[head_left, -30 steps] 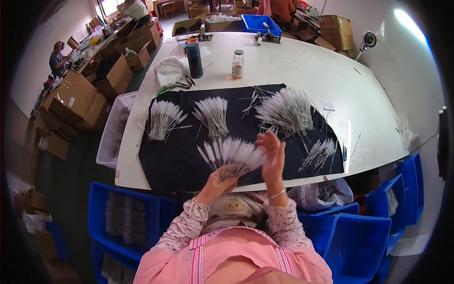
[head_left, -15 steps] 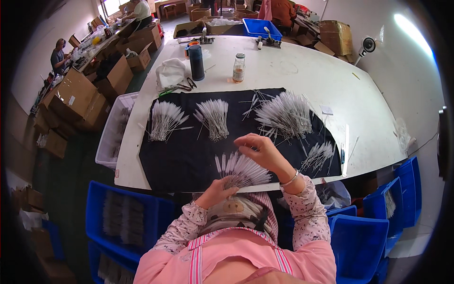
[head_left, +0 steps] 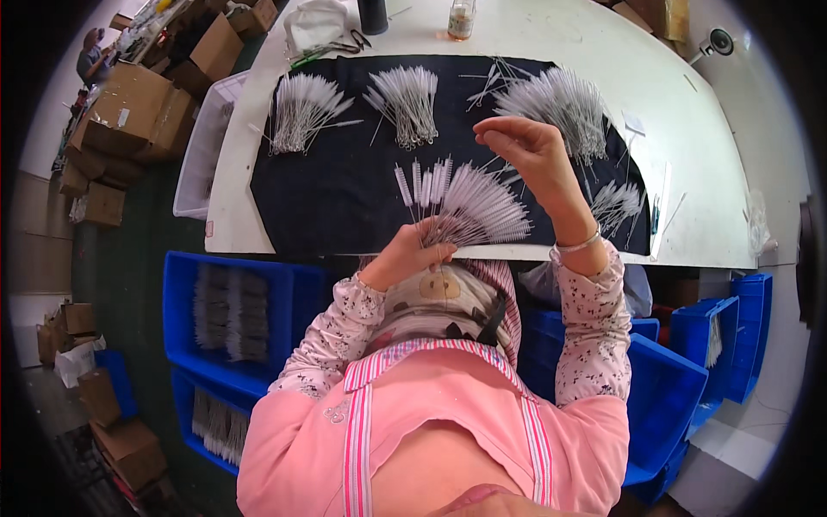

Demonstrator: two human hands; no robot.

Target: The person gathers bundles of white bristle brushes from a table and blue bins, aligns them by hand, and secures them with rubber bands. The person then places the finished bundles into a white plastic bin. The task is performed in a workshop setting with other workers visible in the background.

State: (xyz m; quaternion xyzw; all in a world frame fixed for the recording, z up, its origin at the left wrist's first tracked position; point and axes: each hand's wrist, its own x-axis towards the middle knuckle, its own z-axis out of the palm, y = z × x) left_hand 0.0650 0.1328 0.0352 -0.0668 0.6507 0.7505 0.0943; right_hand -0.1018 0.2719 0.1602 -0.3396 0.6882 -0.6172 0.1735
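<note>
My left hand (head_left: 419,252) is closed around the wire ends of a fanned bunch of white bristle brushes (head_left: 482,207), held at the table's near edge. The bristle heads point up and away, and several on the left stand apart from the dense fan. My right hand (head_left: 527,148) is raised beyond the bunch, fingers stretched to the left and nothing visible in them. Behind it lies a large pile of like brushes (head_left: 564,103), partly covered by that hand. Two more piles, the left pile (head_left: 303,112) and the middle pile (head_left: 411,102), rest on the dark cloth (head_left: 332,202).
A small brush pile (head_left: 618,205) lies at the cloth's right. The white table (head_left: 702,185) bears a glass jar (head_left: 461,21), a dark flask (head_left: 372,15) and scissors (head_left: 351,41). Blue bins stand on both sides, including a left bin (head_left: 177,302) with brushes. Cardboard boxes (head_left: 129,112) stand left.
The view has shifted, so the table sits higher in the picture. My right hand has moved right and away from the bunch. My left hand still grips the brushes, now fanned more widely.
</note>
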